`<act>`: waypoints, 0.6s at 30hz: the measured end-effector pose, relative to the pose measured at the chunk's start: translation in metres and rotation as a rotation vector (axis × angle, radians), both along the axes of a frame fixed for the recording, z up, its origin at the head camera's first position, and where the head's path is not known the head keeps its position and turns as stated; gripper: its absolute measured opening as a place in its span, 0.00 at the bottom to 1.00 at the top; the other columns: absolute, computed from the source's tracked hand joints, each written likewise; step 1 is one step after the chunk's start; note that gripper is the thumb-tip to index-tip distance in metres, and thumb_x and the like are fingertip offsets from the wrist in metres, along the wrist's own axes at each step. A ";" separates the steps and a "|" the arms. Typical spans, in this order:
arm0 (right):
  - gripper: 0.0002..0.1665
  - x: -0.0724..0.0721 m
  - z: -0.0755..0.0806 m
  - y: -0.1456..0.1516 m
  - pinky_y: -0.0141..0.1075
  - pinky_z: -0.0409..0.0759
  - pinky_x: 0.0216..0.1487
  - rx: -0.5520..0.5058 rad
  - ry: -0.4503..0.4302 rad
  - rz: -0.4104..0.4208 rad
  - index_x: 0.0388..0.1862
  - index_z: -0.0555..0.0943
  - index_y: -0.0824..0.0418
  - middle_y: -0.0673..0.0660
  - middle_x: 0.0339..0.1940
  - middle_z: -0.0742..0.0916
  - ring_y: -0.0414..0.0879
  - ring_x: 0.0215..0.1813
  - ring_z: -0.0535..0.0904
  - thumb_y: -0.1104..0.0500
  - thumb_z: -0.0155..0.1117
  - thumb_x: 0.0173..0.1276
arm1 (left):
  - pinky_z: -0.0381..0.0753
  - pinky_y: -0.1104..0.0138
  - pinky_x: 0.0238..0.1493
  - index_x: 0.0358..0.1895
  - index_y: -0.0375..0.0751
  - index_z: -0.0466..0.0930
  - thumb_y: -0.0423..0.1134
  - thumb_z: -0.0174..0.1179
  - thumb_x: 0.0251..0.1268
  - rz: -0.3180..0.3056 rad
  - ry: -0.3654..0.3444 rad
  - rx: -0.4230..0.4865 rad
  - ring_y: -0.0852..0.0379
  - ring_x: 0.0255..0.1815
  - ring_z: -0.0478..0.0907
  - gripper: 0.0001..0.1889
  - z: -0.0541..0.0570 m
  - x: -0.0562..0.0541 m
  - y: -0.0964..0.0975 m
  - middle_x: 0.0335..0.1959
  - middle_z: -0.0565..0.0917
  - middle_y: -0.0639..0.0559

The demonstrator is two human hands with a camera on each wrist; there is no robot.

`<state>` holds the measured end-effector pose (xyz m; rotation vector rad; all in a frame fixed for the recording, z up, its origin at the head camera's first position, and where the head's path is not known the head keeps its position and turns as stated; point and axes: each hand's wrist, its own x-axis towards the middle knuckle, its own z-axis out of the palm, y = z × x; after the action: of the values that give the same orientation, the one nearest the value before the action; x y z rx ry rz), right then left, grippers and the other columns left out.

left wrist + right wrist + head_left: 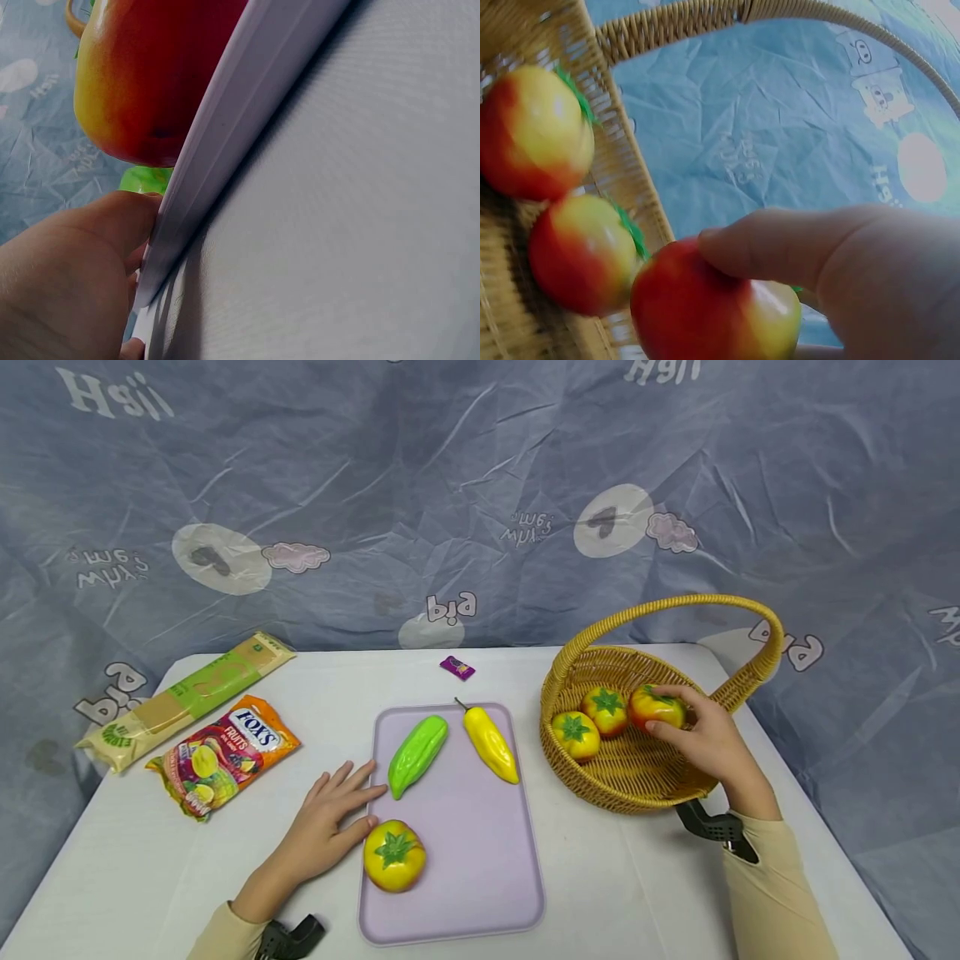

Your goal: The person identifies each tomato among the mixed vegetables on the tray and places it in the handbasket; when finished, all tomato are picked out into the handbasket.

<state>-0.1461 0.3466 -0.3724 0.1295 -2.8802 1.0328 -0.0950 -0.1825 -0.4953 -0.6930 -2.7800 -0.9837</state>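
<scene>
1 tomato (651, 713) in right hand (708, 735) — left hand (327, 823) touches tray (472, 860).

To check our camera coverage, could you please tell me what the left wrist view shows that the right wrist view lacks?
Only the left wrist view: the left hand at the edge of the lilac tray, with a green vegetable beyond.
Only the right wrist view: the right hand and its held fruit, plus two other fruits.
Both: red-and-yellow fruit and printed cloth.

Wears 2 long, plain beige sleeves (778, 897), leaving left hand (326, 822) and right hand (705, 739) bare, plus 2 black wrist devices (716, 828), with 1 beside each cuff (771, 842).
</scene>
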 end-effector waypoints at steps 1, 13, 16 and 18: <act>0.30 0.001 0.001 0.002 0.25 0.77 0.35 0.008 0.001 -0.006 0.68 0.74 0.65 0.73 0.59 0.81 0.53 0.44 0.78 0.59 0.69 0.69 | 0.51 0.27 0.73 0.61 0.51 0.84 0.45 0.66 0.66 0.000 0.000 0.000 0.27 0.77 0.62 0.20 0.000 0.000 0.000 0.75 0.73 0.43; 0.28 0.001 -0.005 0.010 0.31 0.77 0.40 0.055 -0.113 0.036 0.65 0.74 0.68 0.74 0.55 0.81 0.57 0.47 0.79 0.65 0.67 0.67 | 0.52 0.27 0.72 0.61 0.51 0.85 0.44 0.67 0.65 -0.001 0.015 -0.001 0.27 0.76 0.63 0.20 -0.001 -0.001 0.000 0.75 0.73 0.43; 0.29 0.001 -0.004 0.007 0.34 0.77 0.42 0.078 -0.149 0.036 0.66 0.74 0.67 0.75 0.57 0.81 0.60 0.48 0.79 0.65 0.66 0.66 | 0.52 0.27 0.72 0.61 0.51 0.85 0.44 0.67 0.65 -0.002 0.015 0.003 0.27 0.76 0.63 0.20 -0.001 -0.001 0.000 0.75 0.73 0.42; 0.29 0.002 -0.003 0.007 0.36 0.77 0.41 0.107 -0.174 0.040 0.66 0.75 0.67 0.76 0.57 0.80 0.60 0.47 0.79 0.64 0.66 0.66 | 0.52 0.27 0.72 0.61 0.51 0.85 0.44 0.67 0.65 -0.002 0.011 0.004 0.27 0.76 0.63 0.20 0.000 -0.001 0.000 0.75 0.73 0.42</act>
<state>-0.1438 0.3531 -0.3750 0.1089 -3.1035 0.9396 -0.0959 -0.1825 -0.4957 -0.6989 -2.7674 -0.9822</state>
